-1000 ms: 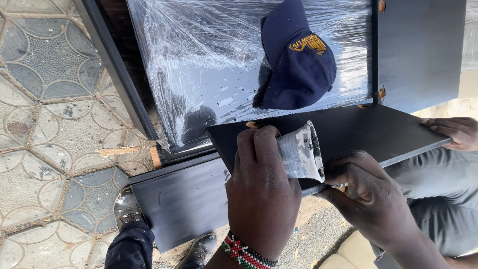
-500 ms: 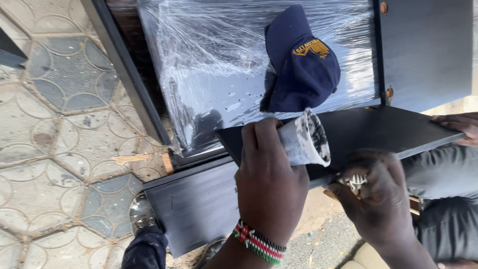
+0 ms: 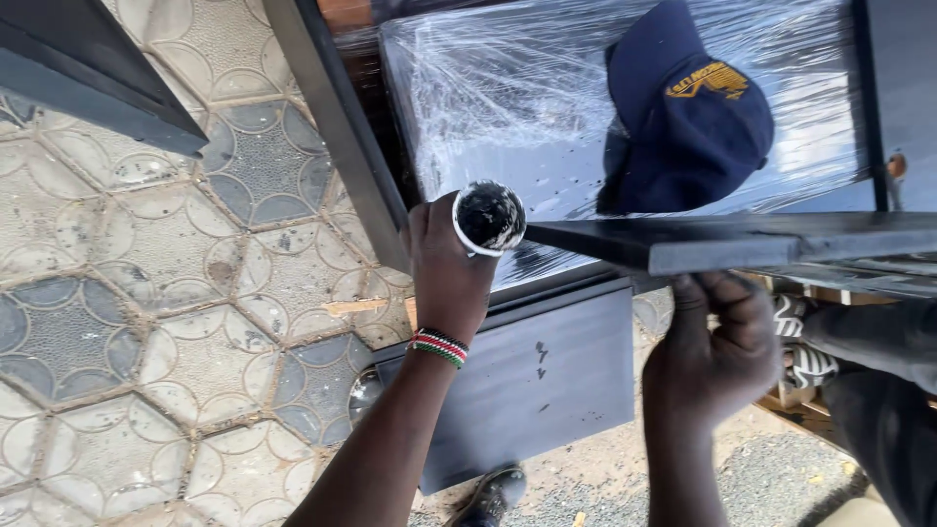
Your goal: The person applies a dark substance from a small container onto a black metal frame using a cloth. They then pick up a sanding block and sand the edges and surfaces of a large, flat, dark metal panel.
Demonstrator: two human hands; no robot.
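Observation:
My left hand (image 3: pixel 449 268) grips a small white cup (image 3: pixel 488 217) with dark contents, held upright at the left tip of a black board (image 3: pixel 742 242). A beaded band circles that wrist. My right hand (image 3: pixel 712 346) is curled under the board's near edge, fingers closed; whether it grips something small is hidden. The board is tilted on edge and runs off to the right. Below it lies a flat dark grey panel (image 3: pixel 537 381).
A dark blue cap (image 3: pixel 688 117) rests on a panel wrapped in clear plastic film (image 3: pixel 508 88). A black frame bar (image 3: pixel 337 127) runs diagonally beside it. Patterned paving tiles (image 3: pixel 127 293) fill the left. A shoe (image 3: pixel 493 493) shows at the bottom, another person's leg (image 3: pixel 878 351) on the right.
The cup has moved left, off the board's face, to its left tip and turned mouth up. The board has tilted from flat to edge-on. My right hand shifted under its edge.

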